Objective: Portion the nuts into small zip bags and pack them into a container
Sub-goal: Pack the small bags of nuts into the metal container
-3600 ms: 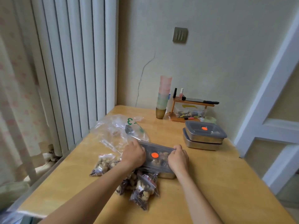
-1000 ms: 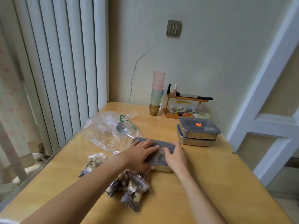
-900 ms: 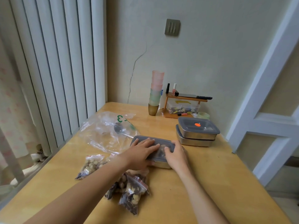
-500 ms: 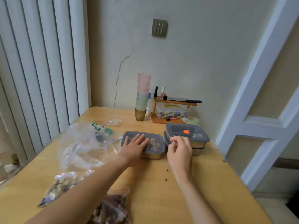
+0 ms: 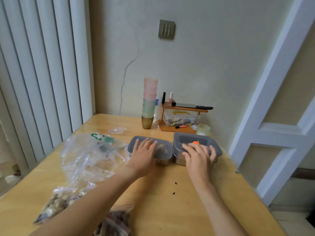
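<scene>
Hands flat on two lidded steel containers, side by side on the wooden table (image 5: 170, 193).

Left hand (image 5: 144, 155) lies palm down, fingers straight and spread, on the grey lid of the left container (image 5: 163, 149), through which nuts show; right hand (image 5: 198, 158) rests on the lid of the right container (image 5: 201, 139), fingers spread and slightly bent over it, just short of its orange dot, holding nothing. The two containers touch or nearly touch. Left of the left hand sprawls a large crumpled clear bag (image 5: 88, 155); nearer the person, beside and under the left forearm, lie filled small zip bags of nuts (image 5: 56, 201) and another (image 5: 115, 222). Beyond the hands, by the wall, stand stacked plastic cups (image 5: 150, 103) and a small wooden shelf (image 5: 184, 109). A few dark crumbs (image 5: 175, 183) lie between the forearms.
</scene>
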{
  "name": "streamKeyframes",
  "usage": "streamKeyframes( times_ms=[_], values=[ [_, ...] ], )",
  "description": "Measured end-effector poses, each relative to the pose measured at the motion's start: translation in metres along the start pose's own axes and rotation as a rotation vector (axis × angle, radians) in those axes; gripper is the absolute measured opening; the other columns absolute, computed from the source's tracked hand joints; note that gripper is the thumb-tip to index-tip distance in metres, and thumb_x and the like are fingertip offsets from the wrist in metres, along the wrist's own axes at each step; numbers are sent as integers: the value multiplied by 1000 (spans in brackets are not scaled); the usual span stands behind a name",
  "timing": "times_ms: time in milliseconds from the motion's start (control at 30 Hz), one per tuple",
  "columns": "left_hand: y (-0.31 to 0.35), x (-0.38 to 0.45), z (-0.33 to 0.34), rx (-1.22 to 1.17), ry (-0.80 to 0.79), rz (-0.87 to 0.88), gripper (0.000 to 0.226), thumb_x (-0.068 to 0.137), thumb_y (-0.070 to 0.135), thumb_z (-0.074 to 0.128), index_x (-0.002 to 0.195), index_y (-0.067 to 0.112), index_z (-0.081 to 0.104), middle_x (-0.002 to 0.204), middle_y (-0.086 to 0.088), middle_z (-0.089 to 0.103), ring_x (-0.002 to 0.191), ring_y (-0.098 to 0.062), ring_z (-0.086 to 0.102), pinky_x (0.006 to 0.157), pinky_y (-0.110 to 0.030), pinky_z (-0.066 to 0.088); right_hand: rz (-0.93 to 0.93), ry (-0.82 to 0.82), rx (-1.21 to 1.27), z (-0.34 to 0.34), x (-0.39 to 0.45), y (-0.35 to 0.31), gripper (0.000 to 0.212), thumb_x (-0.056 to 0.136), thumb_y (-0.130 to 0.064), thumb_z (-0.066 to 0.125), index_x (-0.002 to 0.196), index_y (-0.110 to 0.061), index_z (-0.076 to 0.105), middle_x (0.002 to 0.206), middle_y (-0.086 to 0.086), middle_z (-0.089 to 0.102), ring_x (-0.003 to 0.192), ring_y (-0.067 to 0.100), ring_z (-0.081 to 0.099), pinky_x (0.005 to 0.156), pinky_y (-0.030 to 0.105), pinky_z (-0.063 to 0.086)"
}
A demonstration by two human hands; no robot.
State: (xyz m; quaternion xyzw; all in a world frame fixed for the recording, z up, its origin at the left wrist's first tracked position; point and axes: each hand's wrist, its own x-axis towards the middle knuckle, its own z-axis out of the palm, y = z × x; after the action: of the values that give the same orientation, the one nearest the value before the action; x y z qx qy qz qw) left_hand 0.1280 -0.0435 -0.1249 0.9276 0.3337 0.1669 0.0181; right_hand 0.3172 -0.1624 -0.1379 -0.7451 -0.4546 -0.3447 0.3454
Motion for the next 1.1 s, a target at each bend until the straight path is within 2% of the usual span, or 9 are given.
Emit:
streamKeyframes(
  times_ms=[100, 200, 433, 567, 667, 733, 867, 967, 1100],
  values=[
    [16, -14, -15, -336, 78, 6, 64, 101, 25, 52, 159, 17, 25, 156, -4, 37, 144, -23, 28, 119, -35, 24, -105, 69, 9, -8, -19, -14, 23, 85, -26, 73, 106, -24, 81, 107, -5, 73, 103, 24, 66, 113, 55, 32],
    [33, -33, -28, -507, 91, -26, 59, 104, 21, 45, 158, 13, 23, 156, -7, 36, 144, -24, 29, 120, -38, 26, -184, 103, 42, -20, -45, -31, 25, 90, -17, 72, 113, -22, 79, 112, -1, 73, 108, 24, 67, 113, 55, 35],
    [55, -75, -32, -1028, -64, -414, 39, 100, 40, 52, 124, 9, 50, 119, -13, 65, 107, -31, 65, 91, -45, 56, -262, 58, 75, -57, -94, -66, 33, 90, -5, 63, 116, -20, 77, 115, 4, 70, 111, 27, 65, 102, 43, 43],
    [46, -96, -20, -993, -135, -477, 22, 94, 20, 56, 106, 2, 61, 97, -21, 70, 90, -35, 70, 82, -52, 60, -322, -122, 160, -81, -117, -75, 32, 89, -13, 64, 118, -20, 76, 111, 0, 66, 104, 24, 60, 91, 36, 44],
    [51, -111, -32, -889, -132, -425, 2, 88, 9, 60, 89, 8, 61, 88, -13, 68, 84, -28, 69, 71, -41, 61, -230, -254, 364, -95, -115, -75, 28, 96, -28, 58, 118, -18, 73, 112, -4, 64, 106, 19, 59, 96, 33, 47],
    [54, -113, -43, -806, -145, -447, 14, 87, 2, 58, 79, 14, 55, 82, -6, 63, 86, -26, 65, 63, -32, 54, -85, -223, 423, -97, -103, -69, 29, 98, -30, 54, 112, -15, 74, 108, -2, 66, 103, 22, 62, 96, 31, 46],
    [46, -101, -49, -740, -258, -519, 11, 86, 2, 62, 90, 11, 58, 92, -9, 66, 94, -28, 70, 80, -37, 62, 341, -424, 59, -94, -62, -43, 39, 100, -28, 57, 134, -11, 60, 133, 10, 59, 125, 35, 52, 101, 41, 44],
    [49, -88, -49, -577, -251, -509, 47, 82, 22, 65, 124, 4, 52, 123, -15, 54, 115, -31, 58, 96, -44, 56, 508, -718, 44, -83, -38, -28, 50, 105, -40, 49, 141, -6, 50, 142, 16, 53, 134, 35, 46, 106, 42, 43],
    [65, -77, -42, -284, -326, -180, 128, 72, 81, 65, 161, 17, 1, 167, -9, -5, 155, -33, -6, 125, -52, 7, 507, -736, 125, -61, -26, -29, 43, 107, -39, 46, 129, -3, 56, 132, 19, 60, 122, 36, 57, 99, 42, 49]
  ],
)
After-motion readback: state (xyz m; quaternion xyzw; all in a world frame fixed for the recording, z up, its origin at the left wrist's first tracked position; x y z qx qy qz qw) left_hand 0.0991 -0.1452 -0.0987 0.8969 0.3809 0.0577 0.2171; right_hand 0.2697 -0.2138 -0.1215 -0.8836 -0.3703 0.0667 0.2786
